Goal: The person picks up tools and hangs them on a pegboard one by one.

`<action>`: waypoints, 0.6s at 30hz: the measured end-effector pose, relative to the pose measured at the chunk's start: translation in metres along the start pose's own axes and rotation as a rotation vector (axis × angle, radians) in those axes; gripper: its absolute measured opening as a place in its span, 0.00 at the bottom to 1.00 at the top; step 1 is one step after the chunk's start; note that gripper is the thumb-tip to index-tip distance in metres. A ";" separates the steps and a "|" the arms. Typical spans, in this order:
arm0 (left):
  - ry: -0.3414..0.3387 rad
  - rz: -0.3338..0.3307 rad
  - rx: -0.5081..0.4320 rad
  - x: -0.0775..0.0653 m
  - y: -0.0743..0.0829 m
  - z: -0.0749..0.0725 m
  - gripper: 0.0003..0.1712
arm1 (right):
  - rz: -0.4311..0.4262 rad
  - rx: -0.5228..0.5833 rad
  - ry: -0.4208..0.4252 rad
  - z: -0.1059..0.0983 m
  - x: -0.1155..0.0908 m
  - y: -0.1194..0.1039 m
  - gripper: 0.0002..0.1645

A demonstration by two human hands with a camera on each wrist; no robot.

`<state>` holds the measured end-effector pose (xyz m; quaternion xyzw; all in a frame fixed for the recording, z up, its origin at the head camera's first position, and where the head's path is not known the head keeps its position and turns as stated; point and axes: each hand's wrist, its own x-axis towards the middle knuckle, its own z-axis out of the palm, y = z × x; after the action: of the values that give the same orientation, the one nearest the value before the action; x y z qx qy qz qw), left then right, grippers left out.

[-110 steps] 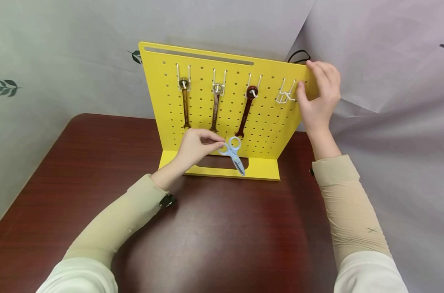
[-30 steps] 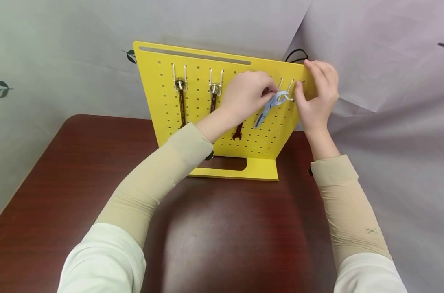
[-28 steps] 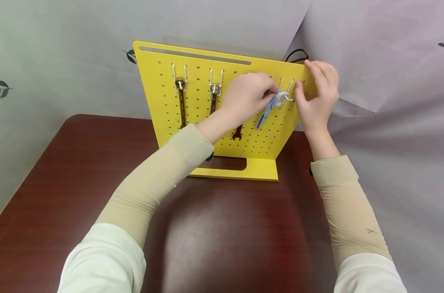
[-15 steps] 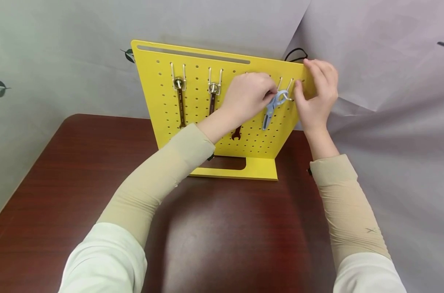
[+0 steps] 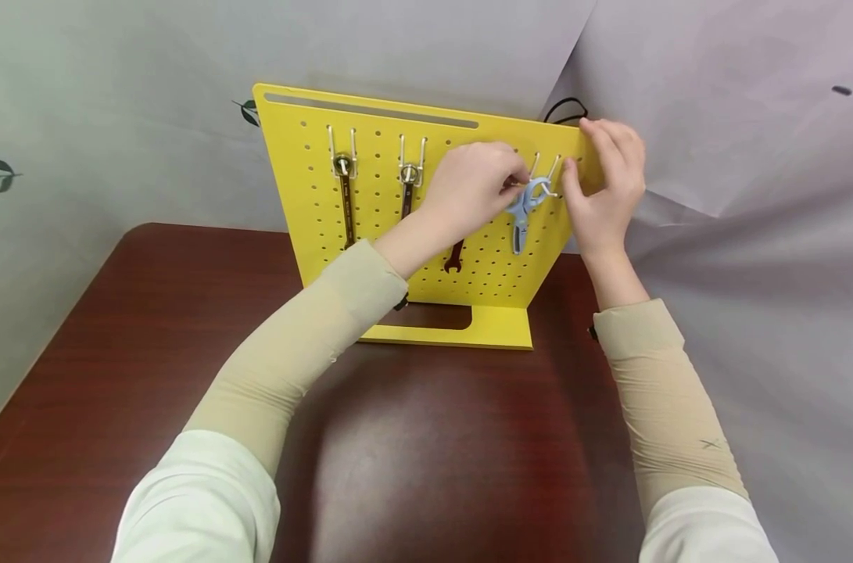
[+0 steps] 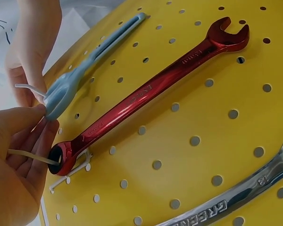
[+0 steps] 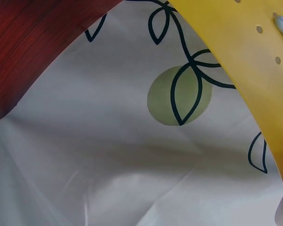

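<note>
My left hand (image 5: 471,184) pinches one finger ring of light blue scissors (image 5: 520,234) at the rightmost white hook (image 5: 555,167). That hook's prong seems to pass through the other ring, and the blades point down along the yellow pegboard (image 5: 496,274). In the left wrist view, thumb and fingertips meet on the scissors' ring (image 6: 61,101). My right hand (image 5: 605,191) grips the pegboard's upper right edge, thumb on the front face. Below my left hand hangs a red combination wrench (image 6: 141,96), its upper end hidden in the head view.
Two more wrenches hang further left, a brown-looking one (image 5: 347,207) and a silver one (image 6: 245,188). The pegboard's base (image 5: 503,328) stands on a dark red wooden table (image 5: 426,438). Behind is a pale cloth backdrop (image 5: 152,102); a black cord (image 5: 567,109) shows past the board.
My left hand has carried the scissors from low in front of the board up to the rightmost hook. Over the last second their blades have swung downright to hang steeper. My right hand keeps its grip.
</note>
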<state>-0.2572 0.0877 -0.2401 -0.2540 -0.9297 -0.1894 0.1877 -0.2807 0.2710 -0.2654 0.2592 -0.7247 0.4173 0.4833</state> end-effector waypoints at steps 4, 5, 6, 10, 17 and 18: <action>-0.005 0.005 -0.012 0.000 -0.001 0.000 0.11 | 0.000 -0.006 -0.003 -0.001 0.000 0.001 0.19; -0.008 0.006 -0.017 0.000 -0.001 0.000 0.11 | 0.000 -0.006 -0.003 -0.001 0.000 0.002 0.19; -0.012 0.006 -0.022 0.000 -0.002 0.000 0.11 | 0.000 -0.007 -0.003 0.000 0.000 0.003 0.19; -0.024 0.004 -0.058 0.000 -0.004 -0.002 0.12 | 0.001 -0.009 -0.006 0.000 -0.001 0.004 0.19; -0.017 0.007 -0.100 0.000 -0.005 -0.008 0.12 | 0.001 -0.004 -0.008 -0.001 0.002 0.002 0.19; -0.015 0.008 -0.098 0.000 -0.005 -0.009 0.12 | 0.002 -0.002 -0.008 -0.001 0.002 0.002 0.19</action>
<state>-0.2573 0.0796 -0.2338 -0.2682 -0.9195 -0.2322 0.1690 -0.2821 0.2732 -0.2642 0.2596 -0.7275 0.4158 0.4801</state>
